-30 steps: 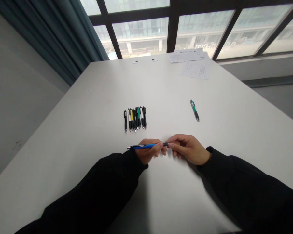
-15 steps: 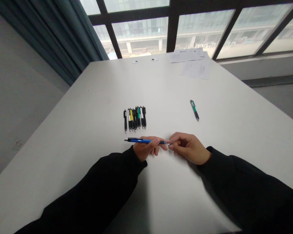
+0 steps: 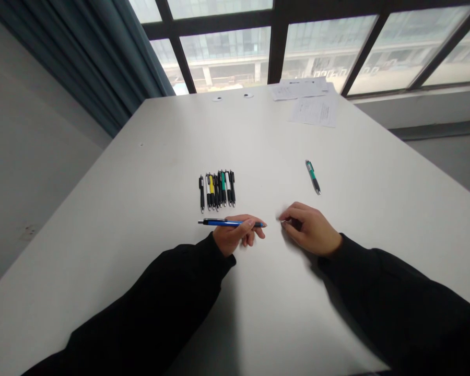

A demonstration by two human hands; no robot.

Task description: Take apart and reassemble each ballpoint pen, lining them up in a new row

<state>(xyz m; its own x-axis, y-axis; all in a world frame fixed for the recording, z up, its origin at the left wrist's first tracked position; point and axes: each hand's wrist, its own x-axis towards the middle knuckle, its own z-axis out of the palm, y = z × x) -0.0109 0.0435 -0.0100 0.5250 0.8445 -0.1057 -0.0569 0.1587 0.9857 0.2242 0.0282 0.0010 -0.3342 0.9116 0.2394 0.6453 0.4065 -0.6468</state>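
My left hand (image 3: 238, 234) holds a blue pen (image 3: 229, 223) level between thumb and fingers, its narrow end pointing right. To the right of that end, my right hand (image 3: 309, 228) is closed in a pinch on a small silvery piece (image 3: 284, 221), low over the table. The piece is too small to make out fully. Just beyond my left hand lies a row of several pens (image 3: 218, 190), black, white, yellow and green, side by side. A single green and black pen (image 3: 313, 177) lies beyond my right hand.
The white table (image 3: 172, 151) reaches to the window. Printed papers (image 3: 313, 107) lie at its far right edge, and two small white ovals (image 3: 248, 95) with dark centres sit at the far edge. A dark curtain (image 3: 90, 57) hangs at the left.
My right hand has moved right, away from the blue pen's end, with the small piece in its fingers. My left hand and the blue pen have shifted slightly.
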